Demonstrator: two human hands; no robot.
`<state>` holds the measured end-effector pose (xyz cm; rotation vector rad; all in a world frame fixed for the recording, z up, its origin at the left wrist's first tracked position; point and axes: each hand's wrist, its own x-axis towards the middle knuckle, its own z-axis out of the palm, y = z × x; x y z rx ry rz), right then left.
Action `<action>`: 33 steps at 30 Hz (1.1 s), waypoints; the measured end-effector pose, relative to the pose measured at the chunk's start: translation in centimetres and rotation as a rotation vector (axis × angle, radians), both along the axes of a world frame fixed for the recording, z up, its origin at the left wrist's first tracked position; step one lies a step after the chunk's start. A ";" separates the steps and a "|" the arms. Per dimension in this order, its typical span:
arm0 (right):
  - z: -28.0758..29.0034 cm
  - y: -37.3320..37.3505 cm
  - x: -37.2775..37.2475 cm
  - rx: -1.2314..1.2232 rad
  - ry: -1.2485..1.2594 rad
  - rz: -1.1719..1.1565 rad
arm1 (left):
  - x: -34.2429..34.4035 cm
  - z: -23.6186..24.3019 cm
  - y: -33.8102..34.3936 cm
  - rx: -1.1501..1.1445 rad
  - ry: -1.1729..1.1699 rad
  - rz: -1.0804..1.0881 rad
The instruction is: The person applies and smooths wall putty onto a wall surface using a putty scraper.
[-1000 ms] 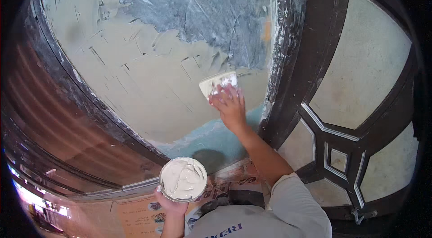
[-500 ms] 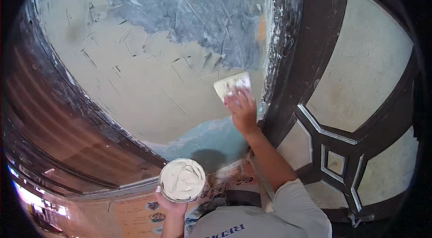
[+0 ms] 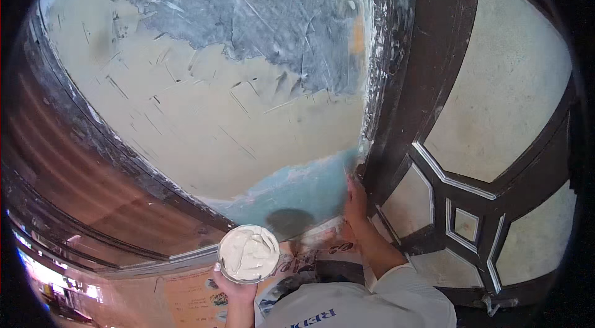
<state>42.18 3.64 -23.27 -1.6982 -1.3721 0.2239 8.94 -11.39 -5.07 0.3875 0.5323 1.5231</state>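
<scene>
My left hand (image 3: 235, 288) holds up a round tub (image 3: 221, 265) from below and the side. White putty (image 3: 251, 253) with a ridged, smeared surface fills it. At the right edge of the wall, low down beside the dark frame, my right hand (image 3: 355, 198) is closed with its fingers pointing up. The putty scraper in it is turned nearly edge-on, so its broad blade is mostly hidden. In front of me, the wall panel (image 3: 204, 123) has a smooth beige coat in the middle, grey-blue streaked plaster (image 3: 248, 6) above and a bare light-blue strip (image 3: 297, 188) below.
A dark door (image 3: 427, 80) with pale panels and silver trim stands close on the right. To the left runs a brown wooden surface (image 3: 124, 210) behind a dark frame. Printed sheets (image 3: 192, 297) cover the floor beneath me. The tub casts a shadow on the wall's lower strip.
My right hand has moved down and slightly right, off the beige coat to the wall's lower right edge. The scraper has turned from broadside to nearly edge-on. The tub has barely shifted.
</scene>
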 end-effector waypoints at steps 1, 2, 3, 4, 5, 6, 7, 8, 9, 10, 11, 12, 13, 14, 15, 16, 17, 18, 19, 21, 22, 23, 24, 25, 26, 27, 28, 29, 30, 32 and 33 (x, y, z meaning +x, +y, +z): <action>0.5 0.3 0.0 -0.004 0.001 0.001 | -0.1 -0.2 0.1 -0.002 -0.006 0.007; 2.5 1.1 0.1 0.098 0.149 -0.022 | -0.1 -0.4 0.2 -0.004 -0.007 0.002; 4.0 2.0 0.3 0.200 0.296 -0.047 | 0.0 -0.5 0.4 -0.016 -0.031 -0.005; 4.9 2.9 0.7 0.201 0.295 -0.055 | 0.2 -0.5 0.8 -0.027 -0.054 -0.012; 5.6 3.9 1.0 0.210 0.357 -0.069 | 0.6 -0.1 0.9 -0.036 -0.043 0.007; 6.3 4.7 1.3 0.218 0.418 -0.083 | 0.9 0.1 0.7 -0.037 -0.043 0.002; 6.9 5.5 1.4 0.218 0.417 -0.088 | 1.3 0.3 0.5 -0.040 0.071 0.066; 7.6 6.3 1.4 0.279 0.474 -0.102 | 1.4 0.4 0.4 -0.041 0.185 0.131; 8.3 6.8 1.1 0.340 0.530 -0.116 | 1.3 0.4 0.6 -0.041 0.185 0.129; 8.8 7.2 0.3 0.340 0.529 -0.118 | 1.0 0.3 1.0 -0.029 0.057 0.042; 10.0 7.2 -1.6 0.248 0.553 -0.167 | 0.7 0.2 1.0 -0.018 -0.069 -0.038; 10.9 7.3 -3.4 0.156 0.573 -0.219 | 0.7 0.2 0.9 -0.020 -0.069 -0.038; 9.5 7.6 -4.8 0.306 0.481 -0.175 | 1.0 0.1 1.0 -0.014 -0.064 -0.053; 7.5 7.5 -6.7 0.451 0.387 -0.126 | 1.2 0.1 1.1 -0.009 -0.056 -0.063; 7.3 6.4 -9.9 0.387 0.359 -0.074 | 0.6 -0.5 1.0 -0.026 -0.032 -0.056; 7.1 4.6 -12.2 0.322 0.329 -0.023 | 0.6 -0.4 1.0 -0.028 -0.030 -0.049; 6.6 2.7 -13.2 0.263 0.362 0.144 | 0.8 -0.1 1.0 -0.021 -0.030 -0.040; 6.0 1.3 -13.7 0.205 0.392 0.309 | 1.0 0.1 1.1 -0.012 -0.031 -0.033; 5.5 0.4 -13.6 0.206 0.391 0.307 | 0.9 0.1 1.0 -0.035 -0.041 -0.029; 5.0 -0.9 -12.1 0.013 0.486 0.400 | 0.8 -0.1 1.1 -0.035 -0.046 -0.032; 5.0 -0.5 -10.8 0.121 0.479 0.379 | 0.7 -0.1 1.1 -0.038 -0.051 -0.035; 6.0 0.0 -9.4 0.209 0.402 0.283 | 0.9 0.1 1.3 -0.036 -0.004 -0.023; 7.3 0.6 -8.0 0.295 0.325 0.186 | 0.9 0.0 1.3 -0.034 -0.005 -0.022; 8.2 1.2 -6.1 0.373 0.264 0.154 | 0.8 -0.1 1.2 -0.038 -0.021 -0.025; 9.1 2.0 -4.3 0.450 0.203 0.124 | 0.8 -0.2 1.1 -0.041 -0.036 -0.026; 10.4 2.7 -2.6 0.466 0.111 0.078 | 1.1 0.4 0.9 -0.013 0.022 -0.050; 11.9 3.4 -1.6 0.482 0.022 0.035 | 1.0 0.3 0.9 -0.013 0.022 -0.048; 13.9 4.2 -1.2 0.482 0.023 0.040 | 0.9 0.1 0.8 0.001 0.061 -0.034; 15.9 4.7 -0.8 0.560 -0.103 0.047 | 0.8 -0.1 0.6 0.015 0.098 -0.021; 18.4 5.5 -0.6 0.633 -0.233 0.050 | 0.8 -0.1 0.4 0.018 0.066 -0.034; 19.0 6.4 -1.3 0.612 -0.324 0.025 | 0.9 -0.1 0.7 0.013 0.038 -0.045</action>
